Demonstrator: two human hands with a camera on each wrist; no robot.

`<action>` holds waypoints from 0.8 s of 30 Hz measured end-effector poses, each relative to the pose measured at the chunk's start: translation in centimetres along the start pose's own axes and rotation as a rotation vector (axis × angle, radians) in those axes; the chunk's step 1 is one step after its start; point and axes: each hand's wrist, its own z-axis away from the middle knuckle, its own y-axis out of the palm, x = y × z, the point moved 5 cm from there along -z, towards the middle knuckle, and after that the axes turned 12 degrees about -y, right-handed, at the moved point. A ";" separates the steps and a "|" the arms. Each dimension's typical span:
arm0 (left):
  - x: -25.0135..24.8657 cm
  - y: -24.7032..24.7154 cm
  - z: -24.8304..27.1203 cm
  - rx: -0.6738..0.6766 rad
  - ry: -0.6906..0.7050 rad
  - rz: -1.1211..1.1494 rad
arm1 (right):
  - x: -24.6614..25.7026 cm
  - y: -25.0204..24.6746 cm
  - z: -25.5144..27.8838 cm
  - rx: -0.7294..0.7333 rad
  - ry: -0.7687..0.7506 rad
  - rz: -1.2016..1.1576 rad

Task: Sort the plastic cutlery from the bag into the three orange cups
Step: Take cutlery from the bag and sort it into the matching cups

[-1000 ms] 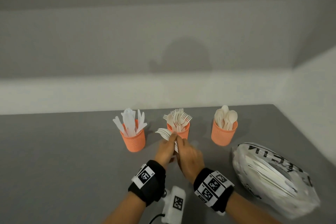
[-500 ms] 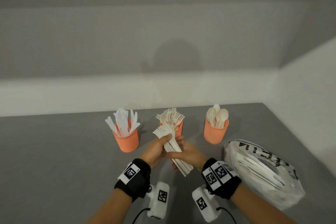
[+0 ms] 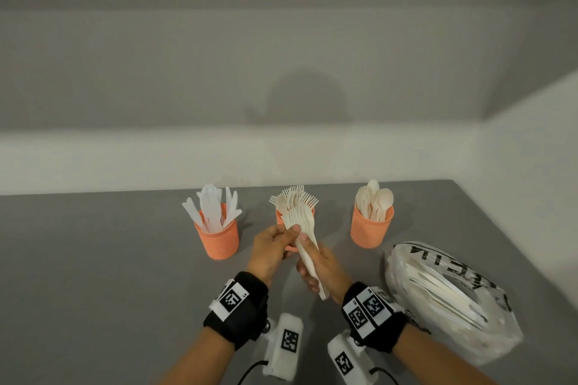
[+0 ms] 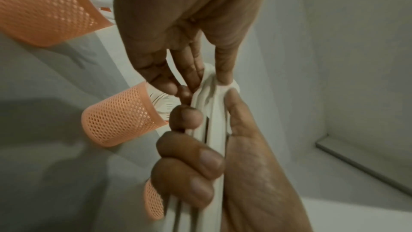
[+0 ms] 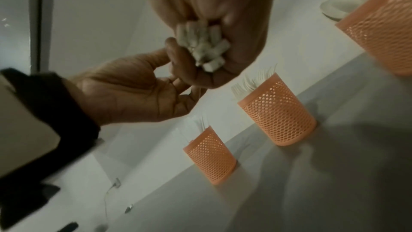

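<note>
Three orange mesh cups stand in a row: the left cup (image 3: 219,237) holds knives, the middle cup (image 3: 280,216) holds forks, the right cup (image 3: 370,228) holds spoons. Just in front of the middle cup I hold a bundle of white plastic forks (image 3: 305,234) almost upright, tines up. My right hand (image 3: 309,272) grips the handles low down; their cut ends (image 5: 205,48) show in its fist. My left hand (image 3: 289,233) pinches the bundle near the fork necks (image 4: 211,84) between thumb and fingers. The white printed bag (image 3: 447,297) lies at the right with more cutlery inside.
The grey table (image 3: 109,275) meets a pale wall behind the cups and another at its right edge. The bag lies close to the spoon cup. From each wrist hangs a white tagged camera unit (image 3: 284,344) with a cable.
The fork bundle has swung from leaning left to nearly upright, its tines now in front of the middle cup. Both hands kept hold and rose slightly off the table.
</note>
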 end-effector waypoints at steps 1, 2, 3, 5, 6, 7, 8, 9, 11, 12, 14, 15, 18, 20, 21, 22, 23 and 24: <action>0.0 0.0 0.0 0.009 0.003 0.022 | 0.0 0.0 -0.1 0.001 0.003 -0.030; 0.0 -0.1 0.0 0.019 0.006 0.045 | 0.0 -0.1 -0.1 0.002 0.000 -0.050; 0.0 -0.1 0.0 0.021 0.006 0.067 | 0.0 -0.2 -0.2 0.001 -0.007 -0.054; -0.1 -0.2 0.1 0.003 0.011 0.092 | 0.2 -0.5 -0.3 -0.018 -0.030 -0.026; -0.1 -0.2 0.1 -0.009 0.015 0.101 | 0.2 -0.7 -0.2 -0.037 -0.041 -0.004; -0.1 -0.1 0.1 -0.021 0.017 0.107 | 0.3 -0.9 -0.2 -0.059 -0.049 0.010; -0.1 0.0 0.1 -0.031 0.017 0.113 | 0.3 -1.1 -0.1 -0.083 -0.058 0.018; -0.1 0.2 0.1 -0.045 0.021 0.115 | 0.4 -1.2 -0.1 -0.106 -0.071 0.029; -0.2 1.0 0.3 -0.055 0.032 0.103 | 0.4 -1.3 0.0 -0.149 -0.114 0.066; -0.4 1.5 0.4 -0.051 0.040 0.087 | 0.4 -1.4 -0.1 -0.164 -0.140 0.082; -0.9 2.4 0.6 -0.050 0.077 0.049 | 0.5 -1.5 0.0 -0.183 -0.181 0.126; -1.2 2.6 0.6 -0.066 0.095 0.024 | 0.5 -1.4 0.0 -0.182 -0.193 0.151; -1.5 2.8 0.0 -0.121 0.137 -0.037 | 0.9 -1.5 0.0 -0.177 -0.230 0.192; -1.6 3.0 -0.4 -0.149 0.137 -0.059 | 0.9 -1.8 -0.1 -0.203 -0.255 0.203; -1.5 3.0 -0.6 -0.163 0.127 -0.061 | 0.9 -1.9 -0.2 -0.212 -0.256 0.205; -1.3 3.0 -0.8 -0.173 0.114 -0.058 | 1.0 -1.9 -0.2 -0.213 -0.254 0.205; -1.2 3.0 -1.0 -0.179 0.109 -0.052 | 0.9 -1.9 -0.2 -0.209 -0.247 0.209; -1.0 3.0 -1.3 -0.187 0.106 -0.046 | 0.9 -1.9 -0.3 -0.203 -0.242 0.213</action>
